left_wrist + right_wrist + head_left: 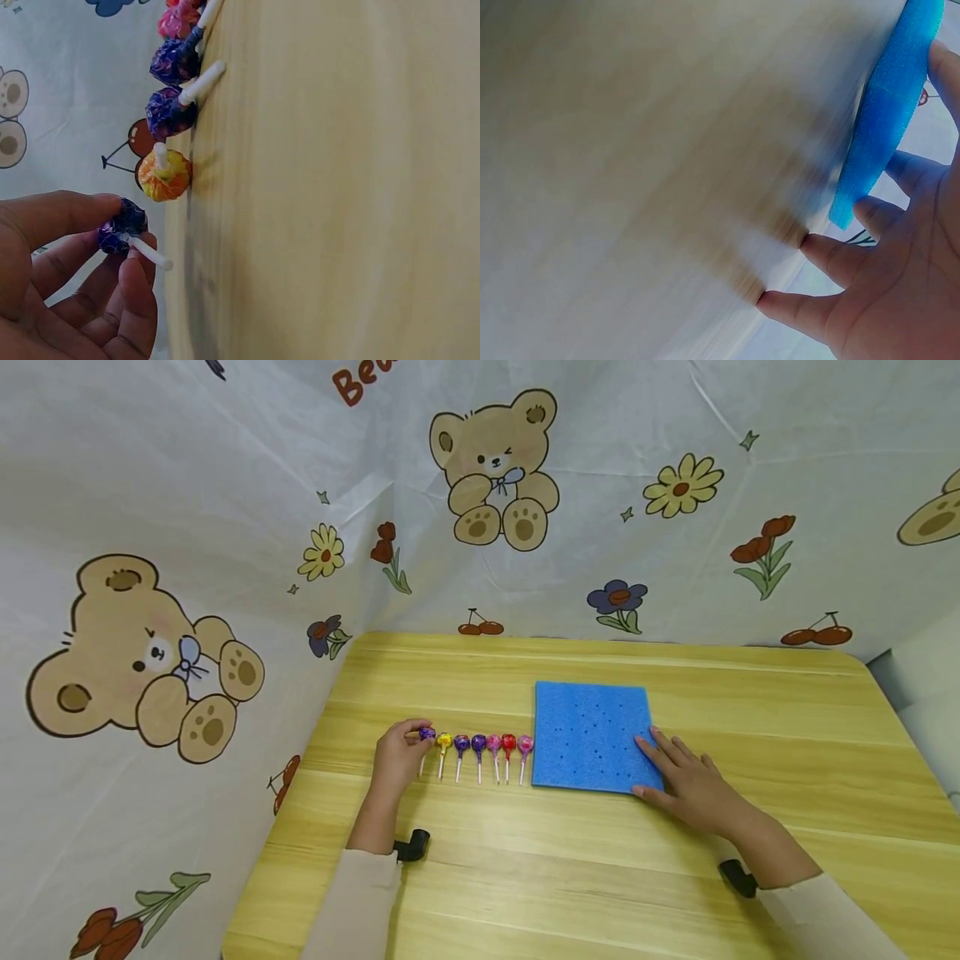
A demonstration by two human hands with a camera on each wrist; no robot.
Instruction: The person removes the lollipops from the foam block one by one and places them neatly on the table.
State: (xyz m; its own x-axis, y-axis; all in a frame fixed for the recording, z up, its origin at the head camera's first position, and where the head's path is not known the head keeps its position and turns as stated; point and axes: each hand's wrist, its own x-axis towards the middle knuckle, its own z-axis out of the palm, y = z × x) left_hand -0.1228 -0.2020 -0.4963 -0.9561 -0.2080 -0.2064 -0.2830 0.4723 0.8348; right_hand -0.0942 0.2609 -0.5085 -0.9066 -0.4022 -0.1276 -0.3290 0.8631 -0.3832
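Observation:
At the left end of a row of lollipops, my left hand (399, 758) pinches a dark purple wrapped lollipop (124, 227) by its head, between thumb and fingers. Its white stick points away from the palm. Beside it lies a yellow lollipop (445, 740), then purple, pink and red ones, sticks toward me. Right of the row is a flat blue foam block (585, 727) dotted with small holes. My right hand (697, 787), fingers spread, touches the foam's right edge. In the right wrist view, two fingertips (804, 240) of that hand rest on the table.
A wood-grain table (540, 868) carries everything. Behind it and to the left hangs a pale cloth (247, 460) printed with bears and flowers. Black curved pieces (412, 845) show at both wrists.

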